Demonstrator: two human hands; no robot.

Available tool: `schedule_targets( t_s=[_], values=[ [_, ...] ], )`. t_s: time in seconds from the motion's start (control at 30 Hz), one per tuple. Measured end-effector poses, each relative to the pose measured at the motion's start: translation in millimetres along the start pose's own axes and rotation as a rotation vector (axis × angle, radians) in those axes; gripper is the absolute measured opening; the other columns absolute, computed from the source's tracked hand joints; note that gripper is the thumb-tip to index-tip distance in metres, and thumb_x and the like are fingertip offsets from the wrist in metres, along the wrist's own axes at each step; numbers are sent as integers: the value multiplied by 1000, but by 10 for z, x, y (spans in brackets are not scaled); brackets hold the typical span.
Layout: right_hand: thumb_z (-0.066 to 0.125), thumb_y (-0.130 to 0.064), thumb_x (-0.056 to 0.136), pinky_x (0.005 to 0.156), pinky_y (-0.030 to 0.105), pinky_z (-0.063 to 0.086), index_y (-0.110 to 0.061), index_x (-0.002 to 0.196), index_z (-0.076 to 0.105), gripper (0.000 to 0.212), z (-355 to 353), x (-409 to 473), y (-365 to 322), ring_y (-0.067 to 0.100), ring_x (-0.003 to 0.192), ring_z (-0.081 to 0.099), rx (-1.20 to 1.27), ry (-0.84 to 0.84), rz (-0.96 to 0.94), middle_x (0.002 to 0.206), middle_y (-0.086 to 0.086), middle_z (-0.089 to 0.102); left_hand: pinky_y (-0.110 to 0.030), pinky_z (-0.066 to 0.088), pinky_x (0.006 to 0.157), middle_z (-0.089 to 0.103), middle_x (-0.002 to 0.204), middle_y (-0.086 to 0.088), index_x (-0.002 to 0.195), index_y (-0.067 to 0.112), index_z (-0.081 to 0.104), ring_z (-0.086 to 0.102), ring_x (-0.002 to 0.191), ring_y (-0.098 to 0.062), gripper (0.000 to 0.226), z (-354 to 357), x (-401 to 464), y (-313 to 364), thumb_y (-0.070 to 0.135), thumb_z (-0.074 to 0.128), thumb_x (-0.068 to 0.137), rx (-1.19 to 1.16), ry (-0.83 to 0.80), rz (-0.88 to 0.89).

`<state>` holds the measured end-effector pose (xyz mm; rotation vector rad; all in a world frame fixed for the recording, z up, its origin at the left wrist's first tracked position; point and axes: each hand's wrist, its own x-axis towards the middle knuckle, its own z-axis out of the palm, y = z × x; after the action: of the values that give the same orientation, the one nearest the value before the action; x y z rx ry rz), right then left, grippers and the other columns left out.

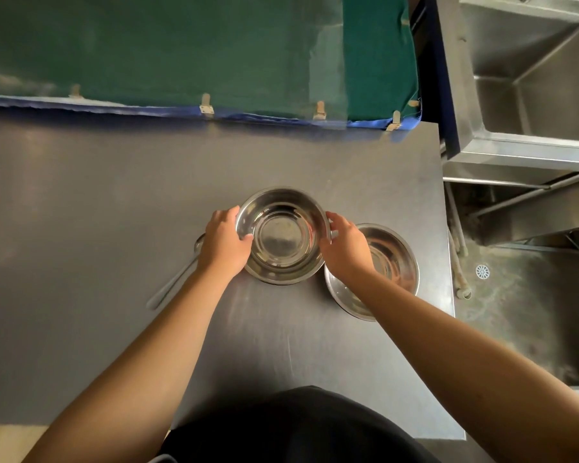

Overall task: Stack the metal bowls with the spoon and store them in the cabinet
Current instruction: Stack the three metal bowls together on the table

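Now both hands grasp one metal bowl (283, 235) by its rim on the steel table (81, 202): the left hand (224, 243) holds the left edge with the thumb hooked inside, and the right hand (345, 245) clasps the right edge. Whether the bowl rests on the table or is lifted cannot be told. A second bowl (393, 259) sits just right of it, partly under the right wrist. A spoon (174, 282) lies left of the held bowl, partly hidden by the left hand.
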<state>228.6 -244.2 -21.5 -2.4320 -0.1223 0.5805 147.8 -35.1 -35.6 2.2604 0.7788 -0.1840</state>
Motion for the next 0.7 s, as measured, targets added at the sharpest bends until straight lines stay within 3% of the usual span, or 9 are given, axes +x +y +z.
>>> schedule_targets(
  t_s=[0.1,0.2,0.4,0.47,0.57,0.7],
  values=[
    [54,-14,96,95,31,45,-13,140,55,45,57,-12,-3,30,119,60,-43,0,-10,137,10,59,-32,42,97,49,135,-12,135,8,56,55,121,-29,51,19,-6,-11,15,70,86,-20,22,5],
    [52,-10,94,89,24,38,-16,142,53,49,114,-26,-19,28,120,57,-38,-4,14,138,9,57,-25,35,90,45,143,-10,143,10,48,55,121,-28,62,37,-23,-30,28,70,88,-35,1,-69],
    [52,-13,91,96,39,43,-17,145,47,54,151,-86,-17,32,128,44,-102,-7,9,134,8,60,-35,38,108,47,149,-8,150,13,40,50,132,-28,72,-6,-68,-74,29,70,88,-151,-77,-168],
    [51,-13,90,86,39,44,-18,142,47,53,161,-106,-20,32,127,41,-111,-16,49,125,7,64,-38,45,101,62,130,-3,137,14,55,59,118,-27,56,-38,-113,-94,28,70,85,-205,-75,-174],
    [49,-12,89,84,40,44,-15,135,50,46,177,-122,-37,33,126,40,-110,-35,96,118,7,65,-47,57,80,73,92,-3,94,13,67,66,88,-32,20,-93,-186,-117,29,66,81,-256,-84,-146],
    [47,-13,90,83,38,44,-11,124,57,35,203,-203,-70,35,118,48,-107,-66,111,112,10,67,-39,55,69,73,83,0,85,17,67,68,78,-29,10,-172,-316,-161,27,66,84,-294,-78,-159]
  ],
)
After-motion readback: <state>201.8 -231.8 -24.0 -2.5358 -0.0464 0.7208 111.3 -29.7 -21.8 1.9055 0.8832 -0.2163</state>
